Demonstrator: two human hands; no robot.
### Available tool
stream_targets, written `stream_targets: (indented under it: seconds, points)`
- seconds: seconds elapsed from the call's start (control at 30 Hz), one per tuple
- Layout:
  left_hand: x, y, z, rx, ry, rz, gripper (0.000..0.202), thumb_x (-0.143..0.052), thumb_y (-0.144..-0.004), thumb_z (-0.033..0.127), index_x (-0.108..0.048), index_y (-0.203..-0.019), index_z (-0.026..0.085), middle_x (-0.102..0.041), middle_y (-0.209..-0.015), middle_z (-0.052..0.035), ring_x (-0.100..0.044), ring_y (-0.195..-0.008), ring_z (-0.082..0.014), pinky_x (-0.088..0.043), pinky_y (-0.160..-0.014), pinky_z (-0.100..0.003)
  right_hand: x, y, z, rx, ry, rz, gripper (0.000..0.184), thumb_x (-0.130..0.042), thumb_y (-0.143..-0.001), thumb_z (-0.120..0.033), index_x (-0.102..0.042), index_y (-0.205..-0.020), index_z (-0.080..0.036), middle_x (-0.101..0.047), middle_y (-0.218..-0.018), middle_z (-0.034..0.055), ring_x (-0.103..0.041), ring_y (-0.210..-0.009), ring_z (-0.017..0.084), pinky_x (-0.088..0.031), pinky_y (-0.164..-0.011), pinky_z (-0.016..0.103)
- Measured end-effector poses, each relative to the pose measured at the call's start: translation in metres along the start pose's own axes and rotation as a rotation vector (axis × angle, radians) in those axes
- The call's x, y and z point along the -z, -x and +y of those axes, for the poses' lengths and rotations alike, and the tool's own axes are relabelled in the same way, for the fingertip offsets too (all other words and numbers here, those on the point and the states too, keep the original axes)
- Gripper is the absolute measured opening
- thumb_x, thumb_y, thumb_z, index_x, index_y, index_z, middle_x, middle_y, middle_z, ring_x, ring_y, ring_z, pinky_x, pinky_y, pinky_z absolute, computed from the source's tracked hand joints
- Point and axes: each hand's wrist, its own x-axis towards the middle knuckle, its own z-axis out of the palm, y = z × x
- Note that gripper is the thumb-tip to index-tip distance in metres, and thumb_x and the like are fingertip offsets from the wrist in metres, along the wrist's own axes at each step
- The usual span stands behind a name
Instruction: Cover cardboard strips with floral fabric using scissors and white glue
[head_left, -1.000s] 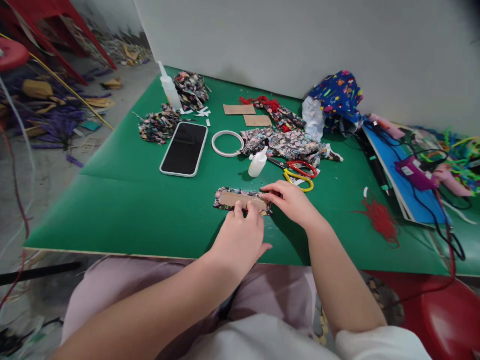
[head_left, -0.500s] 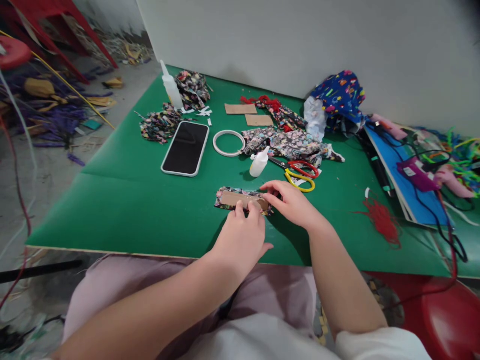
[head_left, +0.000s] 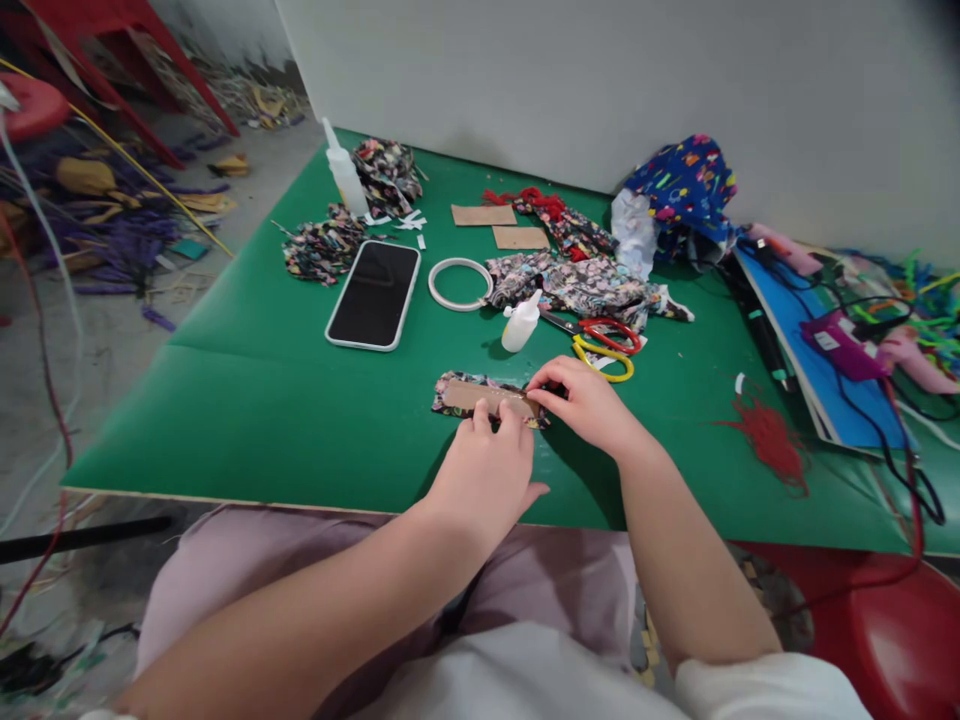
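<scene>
A brown cardboard strip [head_left: 463, 394] lies on a piece of dark floral fabric [head_left: 441, 401] near the table's front. The fabric's edges show around the strip. My left hand [head_left: 487, 470] presses its fingertips onto the cardboard, thumb spread to the side. At the strip's right end, my right hand [head_left: 581, 400] pinches the far edge of the fabric between thumb and forefinger. A line of clear, shiny glue seems to run along the cardboard's far edge. Just beyond stands a small white glue bottle [head_left: 520, 327], beside scissors [head_left: 613, 357] with red and yellow handles.
On the green table [head_left: 247, 420] are a phone [head_left: 373, 296], a white tape ring [head_left: 433, 285], two cardboard pieces [head_left: 484, 215], floral fabric [head_left: 574, 285] and a taller bottle [head_left: 345, 180]. Right lie red threads [head_left: 772, 440] and a blue folder [head_left: 795, 320]. A wall borders the back.
My right thumb and forefinger have closed together on the fabric's far edge at the right end. My left hand stays pressed on the cardboard. The view has shifted slightly.
</scene>
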Motion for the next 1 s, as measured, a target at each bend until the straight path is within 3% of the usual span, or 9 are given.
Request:
stream_targets:
  seconds: [0.27, 0.47, 1.0]
  points:
    - [-0.0004, -0.0002, -0.0007, 0.002, 0.000, 0.007, 0.064, -0.052, -0.076, 0.049, -0.044, -0.124, 0.006, -0.041, -0.130, -0.0199, -0.041, -0.115, -0.0392, -0.042, -0.086, -0.042, 0.0003, -0.0003, 0.0001, -0.064, -0.013, -0.027, 0.013, -0.056, -0.077, -0.027, -0.065, -0.083, -0.021, -0.063, -0.078, 0.0026, -0.053, -0.078, 0.016, -0.040, -0.069, 0.029]
    - [0.0013, -0.0007, -0.0022, -0.007, -0.012, -0.022, 0.063, -0.050, -0.078, 0.049, -0.044, -0.124, 0.008, -0.042, -0.130, -0.0193, -0.041, -0.115, -0.0368, -0.042, -0.084, -0.040, 0.0004, 0.0002, 0.0012, -0.010, -0.017, -0.013, 0.009, -0.057, -0.077, -0.024, -0.064, -0.074, -0.020, -0.061, -0.074, 0.0022, -0.053, -0.077, 0.015, -0.040, -0.071, 0.029]
    - [0.0031, -0.0007, -0.0028, -0.012, -0.004, -0.036, 0.060, -0.051, -0.078, 0.046, -0.045, -0.124, 0.007, -0.042, -0.130, -0.0190, -0.040, -0.115, -0.0386, -0.041, -0.087, -0.043, -0.0037, 0.0076, 0.0013, 0.112, 0.102, 0.019, 0.012, -0.051, -0.081, -0.018, -0.063, -0.076, -0.019, -0.062, -0.077, 0.0039, -0.051, -0.078, 0.017, -0.041, -0.072, 0.030]
